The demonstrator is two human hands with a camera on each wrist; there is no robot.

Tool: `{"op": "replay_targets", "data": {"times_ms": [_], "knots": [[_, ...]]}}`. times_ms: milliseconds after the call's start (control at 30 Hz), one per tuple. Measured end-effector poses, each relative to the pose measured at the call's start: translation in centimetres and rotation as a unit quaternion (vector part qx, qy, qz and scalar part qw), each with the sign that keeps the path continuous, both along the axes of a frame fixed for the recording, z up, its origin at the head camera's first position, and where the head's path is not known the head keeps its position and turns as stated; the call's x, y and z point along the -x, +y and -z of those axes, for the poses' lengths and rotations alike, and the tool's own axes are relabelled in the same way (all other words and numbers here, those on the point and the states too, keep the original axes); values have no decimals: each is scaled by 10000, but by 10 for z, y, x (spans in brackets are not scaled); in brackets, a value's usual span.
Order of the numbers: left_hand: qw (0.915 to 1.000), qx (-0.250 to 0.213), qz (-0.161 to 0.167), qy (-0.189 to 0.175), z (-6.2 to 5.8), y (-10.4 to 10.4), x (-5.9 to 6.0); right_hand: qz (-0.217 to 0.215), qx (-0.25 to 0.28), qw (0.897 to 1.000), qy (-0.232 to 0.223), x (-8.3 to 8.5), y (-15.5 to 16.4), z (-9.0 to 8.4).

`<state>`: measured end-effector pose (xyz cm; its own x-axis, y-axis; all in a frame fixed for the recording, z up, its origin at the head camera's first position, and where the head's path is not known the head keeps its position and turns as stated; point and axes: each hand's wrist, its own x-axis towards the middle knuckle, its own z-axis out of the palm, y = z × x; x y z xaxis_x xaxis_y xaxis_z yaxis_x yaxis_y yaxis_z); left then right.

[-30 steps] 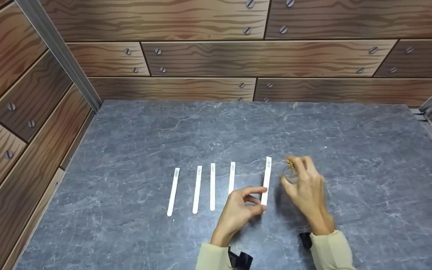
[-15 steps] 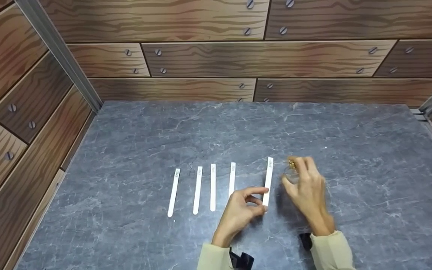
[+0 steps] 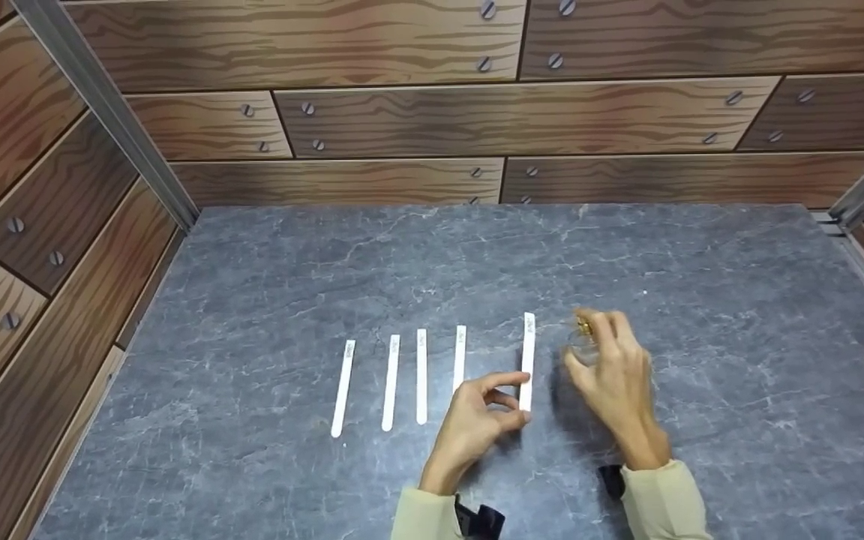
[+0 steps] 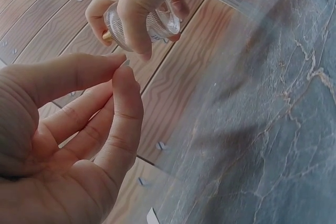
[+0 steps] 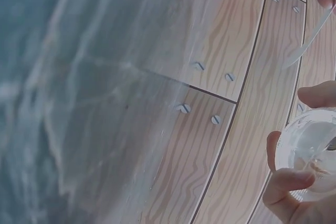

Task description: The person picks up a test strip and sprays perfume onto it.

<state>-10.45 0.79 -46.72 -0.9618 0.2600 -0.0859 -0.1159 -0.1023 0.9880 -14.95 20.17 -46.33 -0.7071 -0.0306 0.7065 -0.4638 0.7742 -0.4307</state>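
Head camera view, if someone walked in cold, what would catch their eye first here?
Most likely the two hands at the middle of the grey stone tabletop: the left hand pinches the lower end of a white paper strip, and the right hand grips a small clear glass bottle with a gold top just right of it. Next, the four other white strips lying side by side to the left.

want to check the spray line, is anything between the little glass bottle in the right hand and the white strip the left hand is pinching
Nothing visible. The right hand holds the glass bottle just right of the white strip, which the left hand pinches at its near end. Only open air lies between them; the other four strips lie to the left.
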Motion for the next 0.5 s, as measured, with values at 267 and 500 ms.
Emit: {"op": "replay_targets", "data": {"times_ms": [267, 500], "knots": [[9995, -44, 256, -169, 3, -2, 1, 32, 72, 9999, 66, -1, 2, 1], [9999, 125, 63, -50, 4, -4, 2, 39, 116, 9998, 138, 1, 2, 0]]}}
